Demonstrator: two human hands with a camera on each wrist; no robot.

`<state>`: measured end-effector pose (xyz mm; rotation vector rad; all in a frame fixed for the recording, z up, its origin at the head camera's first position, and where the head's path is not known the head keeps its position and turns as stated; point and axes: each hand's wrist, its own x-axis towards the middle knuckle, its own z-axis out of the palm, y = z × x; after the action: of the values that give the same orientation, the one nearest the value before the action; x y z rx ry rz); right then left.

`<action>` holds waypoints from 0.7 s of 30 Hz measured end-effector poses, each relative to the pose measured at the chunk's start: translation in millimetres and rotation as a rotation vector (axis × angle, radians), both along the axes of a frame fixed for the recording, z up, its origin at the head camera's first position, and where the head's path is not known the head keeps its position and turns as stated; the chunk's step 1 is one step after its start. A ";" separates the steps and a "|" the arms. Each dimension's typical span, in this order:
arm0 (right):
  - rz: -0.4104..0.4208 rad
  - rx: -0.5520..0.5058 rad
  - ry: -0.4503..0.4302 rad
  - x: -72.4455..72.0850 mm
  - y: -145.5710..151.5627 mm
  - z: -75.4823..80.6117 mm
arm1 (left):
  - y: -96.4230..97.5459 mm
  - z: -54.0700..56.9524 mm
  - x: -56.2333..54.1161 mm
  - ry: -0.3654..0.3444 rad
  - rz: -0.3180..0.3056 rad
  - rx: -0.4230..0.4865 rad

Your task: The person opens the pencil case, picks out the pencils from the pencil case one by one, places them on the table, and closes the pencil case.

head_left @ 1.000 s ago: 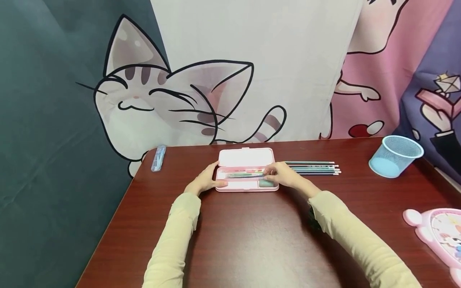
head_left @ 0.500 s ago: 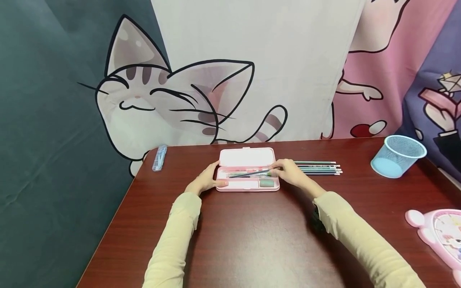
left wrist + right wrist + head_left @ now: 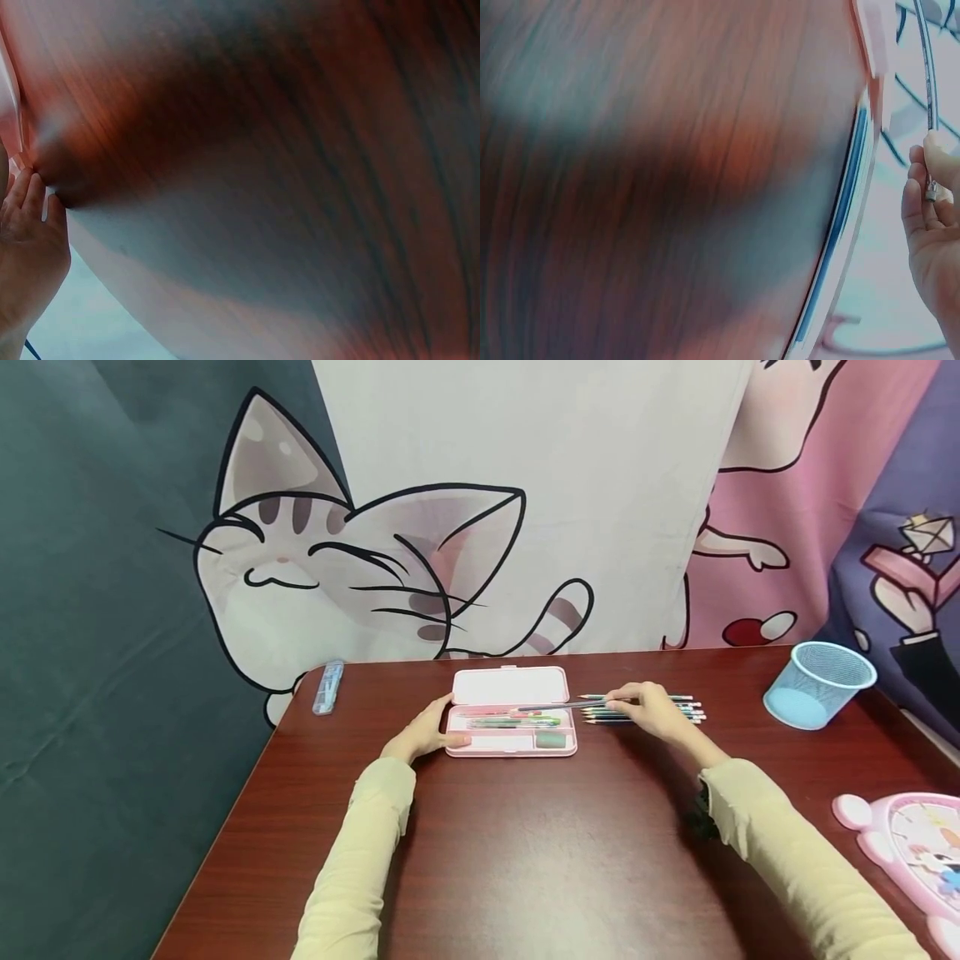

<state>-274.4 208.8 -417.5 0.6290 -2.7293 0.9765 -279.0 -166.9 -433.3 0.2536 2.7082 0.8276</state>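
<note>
A pink pencil case (image 3: 480, 753) lies on the table with its lid (image 3: 510, 686) folded back. It holds several slim pens (image 3: 513, 722) and a grey-green eraser (image 3: 551, 740). My left hand (image 3: 422, 735) grips the case's left end, thumb at the front. Only part of that hand (image 3: 34, 247) shows in the left wrist view. Between thumb and fingers my right hand (image 3: 648, 708) pinches a dark pencil (image 3: 562, 705) near one end. Its other end reaches left over the case. Below that hand lies a row of pencils (image 3: 603, 714), partly hidden.
A light-blue mesh pen cup (image 3: 813, 689) stands at the back right. Nearer on the right is a pink clock-like item (image 3: 877, 827). At the back left lies a small pale-blue object (image 3: 327, 687). A cat-print cloth (image 3: 300, 568) hangs behind the table.
My right hand has lifted the dark pencil out of the case and moved right with it, over the row of pencils. The left hand has stayed at the case.
</note>
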 end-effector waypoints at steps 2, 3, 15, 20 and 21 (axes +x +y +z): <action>-0.014 0.014 0.013 1.1 11.9 1.8 | 0.0 0.7 0.4 -0.002 0.001 0.001; -0.020 0.021 0.017 1.8 18.1 2.5 | 0.0 1.0 0.5 -0.001 0.000 0.002; -0.072 0.052 0.009 17.5 80.1 6.1 | -1.0 4.2 1.1 -0.011 0.003 0.012; -0.091 0.095 -0.019 24.3 100.3 -1.2 | -0.5 5.0 1.4 -0.007 -0.012 0.002; -0.094 0.103 -0.027 25.6 103.7 -2.5 | -0.4 4.6 1.3 -0.005 -0.016 0.002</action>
<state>-248.9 312.6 -419.9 0.5017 -2.8186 0.8338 -277.6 -167.3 -428.8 0.2726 2.6974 0.8256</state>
